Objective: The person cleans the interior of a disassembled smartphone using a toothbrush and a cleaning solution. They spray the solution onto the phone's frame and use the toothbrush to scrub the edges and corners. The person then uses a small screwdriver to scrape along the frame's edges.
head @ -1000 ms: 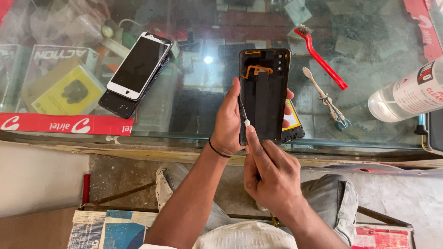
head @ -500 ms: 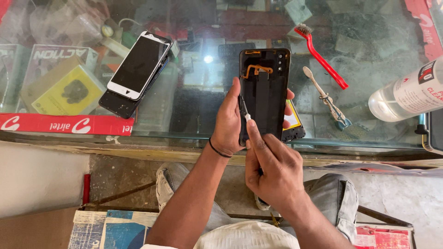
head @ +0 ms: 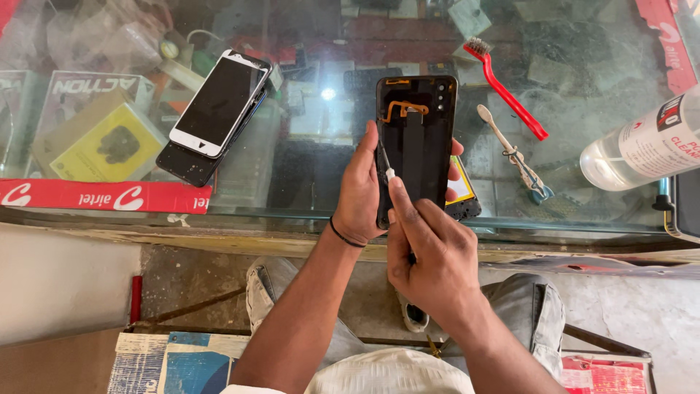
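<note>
My left hand (head: 359, 191) grips a black phone back cover (head: 415, 142) upright over the front edge of the glass counter, its inner side with an orange flex strip facing me. My right hand (head: 430, 255) pinches a thin white-tipped tool (head: 386, 165) whose tip rests against the cover's left edge. Behind the cover, a second phone part (head: 464, 191) with a yellow and red patch lies partly hidden on the glass.
On the glass counter (head: 306, 168): two stacked phones (head: 216, 109) at the left, a red-handled brush (head: 507, 87), a worn toothbrush (head: 514, 153) and a clear bottle of liquid (head: 645, 146) lying at the right. Boxes show under the glass.
My right hand has shifted the tool slightly up along the cover's left edge. The left hand and cover stay nearly still.
</note>
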